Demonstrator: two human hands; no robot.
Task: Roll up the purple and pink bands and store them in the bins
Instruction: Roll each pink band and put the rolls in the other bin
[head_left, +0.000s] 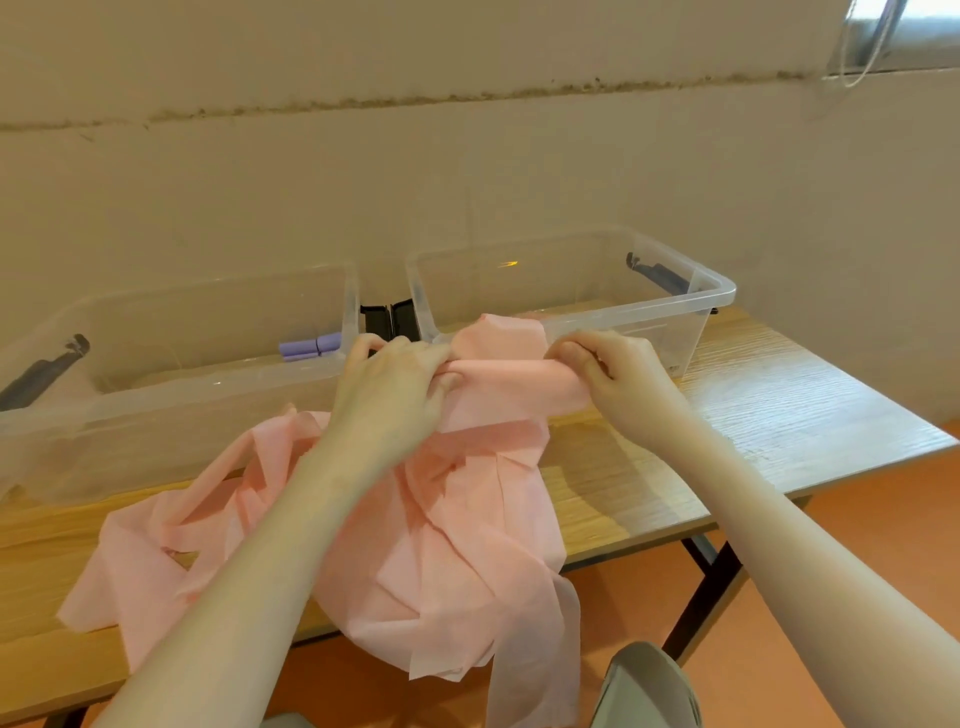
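Hanging over near counter edge, loose pink band heap. Left hand, right hand fingers pinching rolled end above it. Purple rolls in far left bin; right bin beside.

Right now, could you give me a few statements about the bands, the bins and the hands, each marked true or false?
1. Both hands grip the pink band. True: the left hand and the right hand hold its rolled end.
2. A purple roll lies in the left bin. True.
3. The pink band is fully rolled. False: most of it lies loose on the table and hangs over the near edge.
4. The bins have lids on. False: the left bin and the right bin are open.
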